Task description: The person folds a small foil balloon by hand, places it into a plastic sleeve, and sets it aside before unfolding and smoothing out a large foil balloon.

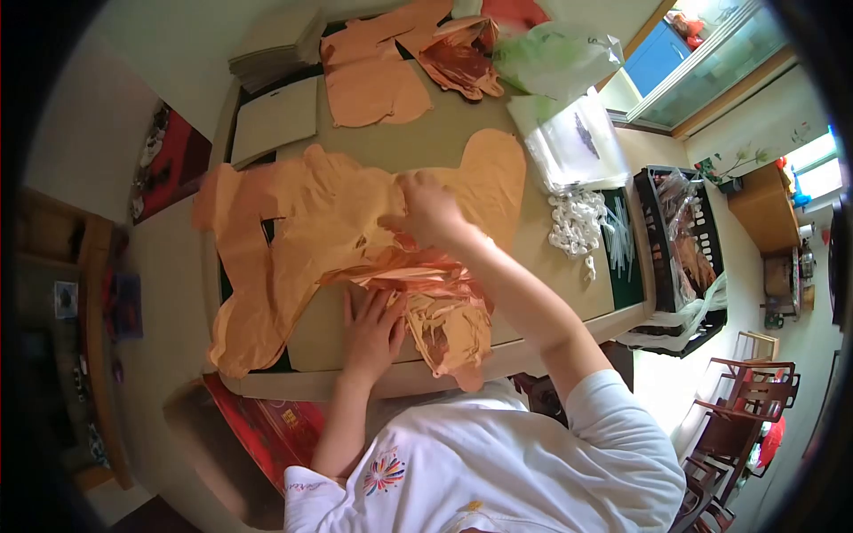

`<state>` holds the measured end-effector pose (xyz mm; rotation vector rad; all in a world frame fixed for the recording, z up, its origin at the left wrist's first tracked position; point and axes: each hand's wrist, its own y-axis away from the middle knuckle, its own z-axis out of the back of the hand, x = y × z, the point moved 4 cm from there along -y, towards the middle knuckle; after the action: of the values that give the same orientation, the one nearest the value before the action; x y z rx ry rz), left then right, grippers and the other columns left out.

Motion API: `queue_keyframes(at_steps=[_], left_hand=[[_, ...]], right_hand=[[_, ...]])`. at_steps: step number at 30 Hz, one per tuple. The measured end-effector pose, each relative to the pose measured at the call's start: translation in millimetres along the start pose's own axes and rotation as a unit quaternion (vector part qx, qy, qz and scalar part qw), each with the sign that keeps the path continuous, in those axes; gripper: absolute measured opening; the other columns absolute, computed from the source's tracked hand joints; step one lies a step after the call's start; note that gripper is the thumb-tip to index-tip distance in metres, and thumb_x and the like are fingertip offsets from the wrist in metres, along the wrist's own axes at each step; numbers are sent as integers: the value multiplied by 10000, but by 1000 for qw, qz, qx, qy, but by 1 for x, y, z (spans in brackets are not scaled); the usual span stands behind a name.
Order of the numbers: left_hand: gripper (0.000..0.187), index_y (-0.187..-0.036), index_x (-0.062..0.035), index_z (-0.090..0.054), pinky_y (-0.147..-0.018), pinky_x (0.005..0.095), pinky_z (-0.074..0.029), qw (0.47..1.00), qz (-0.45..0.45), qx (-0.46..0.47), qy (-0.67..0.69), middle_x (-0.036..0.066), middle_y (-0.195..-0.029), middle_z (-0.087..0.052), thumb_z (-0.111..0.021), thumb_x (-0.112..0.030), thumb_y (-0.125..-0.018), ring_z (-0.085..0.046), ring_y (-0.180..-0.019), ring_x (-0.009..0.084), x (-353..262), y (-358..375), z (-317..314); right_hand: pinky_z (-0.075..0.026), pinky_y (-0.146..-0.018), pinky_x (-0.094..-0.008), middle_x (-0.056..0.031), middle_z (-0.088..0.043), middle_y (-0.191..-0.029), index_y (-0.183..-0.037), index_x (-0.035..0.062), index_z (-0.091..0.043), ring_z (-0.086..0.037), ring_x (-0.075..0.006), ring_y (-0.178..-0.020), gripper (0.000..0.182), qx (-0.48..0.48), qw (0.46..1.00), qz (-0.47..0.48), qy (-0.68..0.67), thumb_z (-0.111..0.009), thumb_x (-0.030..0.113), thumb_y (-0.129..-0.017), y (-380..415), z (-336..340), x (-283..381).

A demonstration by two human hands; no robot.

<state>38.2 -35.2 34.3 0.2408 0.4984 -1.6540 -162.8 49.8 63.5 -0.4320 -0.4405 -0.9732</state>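
A large crinkled sheet of orange-copper foil (293,222) lies across the table, with rounded lobes at its ends. My right hand (426,211) rests on its upper middle, fingers curled against the foil; whether they pinch it is hard to see. Lower down, my left hand (373,327) lies with its fingers spread at the edge of the gathered folds. Beside it, a crumpled shiny foil part (453,333) hangs toward the table's front edge. More flat orange foil pieces (373,80) lie at the back.
Grey-beige cards (275,120) are at the back left. Clear plastic bags (577,142), a white coiled strand (576,222) and thin clear sticks (620,240) lie on the right. A black crate (689,240) with foil items stands beyond them. The table's front edge (311,382) runs near my body.
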Motion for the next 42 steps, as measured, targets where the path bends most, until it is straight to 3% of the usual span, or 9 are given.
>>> queue_keyframes(at_steps=[1,5,10,15,19,25,30,35,42], left_hand=[[373,-1196,-125,-579,-1085,611,-228,1000,2,1,2,118,-1311,-506,-630,-135,-827,-443,-1264,316,1,1,0],[349,-1180,-129,-588,-1088,614,-214,1000,-3,-8,9,107,-1304,-527,-632,-127,-833,-443,-1280,303,2,9,4],[356,-1166,-143,-595,-1103,604,-187,1000,-1,-4,12,77,-1318,-542,-644,-101,-816,-450,-1294,257,10,14,10],[354,-1181,-134,-587,-1112,605,-182,1000,1,3,21,28,-1328,-536,-634,-127,-830,-462,-1284,192,19,12,13],[398,-1204,-124,-565,-1113,602,-187,1000,11,-13,15,18,-1301,-557,-651,-115,-816,-497,-1251,180,26,8,16],[401,-1195,-109,-582,-1108,568,-222,996,5,-53,66,62,-1260,-589,-666,-86,-803,-528,-1215,250,19,-23,23],[494,-1330,-147,-502,-1086,602,-226,989,-142,22,27,96,-1421,-441,-617,-313,-879,-386,-1337,254,-39,-90,-10],[562,-1383,-176,-447,-1092,624,-175,988,-96,78,-87,70,-1489,-349,-567,-424,-893,-294,-1390,243,8,-103,-22],[550,-1373,-182,-458,-1097,605,-168,992,-70,57,-90,67,-1482,-366,-577,-409,-887,-299,-1389,241,31,-106,-12]], right_hand=[[-487,-711,-445,-181,-640,-928,-1036,40,-572,-625,-353,-823,353,-55,993,95,54,-690,300,-829,-5,-23,-5],[-461,-634,-440,-198,-616,-758,-885,-3,-579,-613,-334,-713,289,-14,983,-64,-172,-602,284,-901,-26,-34,-28],[-460,-554,-378,-130,-600,-669,-868,1,-565,-588,-265,-559,236,-176,961,-130,-168,-637,226,-876,-42,19,-82],[-466,-790,-438,-176,-601,-1081,-1142,42,-540,-596,-342,-915,299,-200,973,-105,-34,-572,224,-907,-36,36,-96],[-283,-1082,-457,-187,-505,-1331,-1377,72,-414,-428,-331,-1269,473,-155,982,-34,99,-497,197,-929,-1,24,-118],[-275,-1102,-458,-174,-482,-1358,-1366,52,-425,-408,-327,-1298,469,-170,980,-37,97,-504,216,-933,40,31,-124],[-307,-1080,-448,-179,-523,-1309,-1334,41,-455,-445,-340,-1260,446,-189,977,-42,89,-520,211,-927,37,28,-125],[-401,-1004,-418,-198,-559,-1246,-1319,41,-472,-504,-358,-1187,397,-164,979,-68,-100,-501,151,-938,42,42,-132],[-432,-975,-405,-192,-587,-1199,-1258,44,-519,-531,-362,-1156,322,-206,978,16,12,-477,99,-944,39,38,-140]])
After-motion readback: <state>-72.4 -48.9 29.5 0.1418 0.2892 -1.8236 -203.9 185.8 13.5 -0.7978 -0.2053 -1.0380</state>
